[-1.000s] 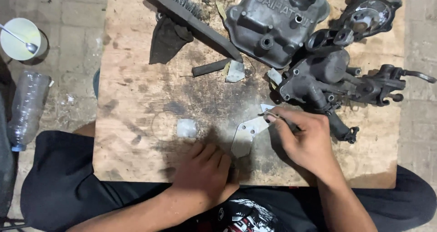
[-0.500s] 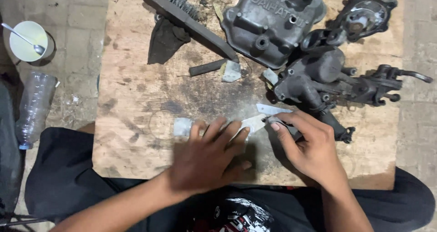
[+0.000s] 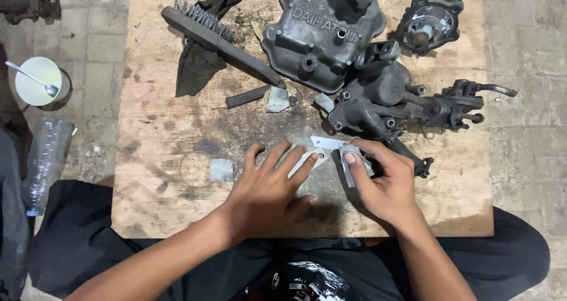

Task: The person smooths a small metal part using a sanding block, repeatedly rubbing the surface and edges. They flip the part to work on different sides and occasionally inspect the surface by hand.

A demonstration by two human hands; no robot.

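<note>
Two hands on my feed | left hand (image 3: 269,192) spread flat, pinning pale gasket (image 3: 316,155) | right hand (image 3: 384,183) pinching folded grey sandpaper (image 3: 354,165) just beside it

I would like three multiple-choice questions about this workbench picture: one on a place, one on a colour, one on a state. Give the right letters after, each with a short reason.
1. Where does the wire brush lie?
A. at the far left part of the wooden board
B. on the floor by the cup
C. under the right hand

2. What colour is the cup with the spoon?
A. red
B. white
C. black

3. How is the left hand?
A. closed in a fist
B. lifted above the engine cover
C. flat, fingers spread, pressing a pale gasket-like sheet

Answers:
1 A: the brush rests on the board beside the dark rag.
2 B: the cup on the floor is white.
3 C: the fingers lie spread on the sheet, while the right hand pinches a small grey piece.
</note>
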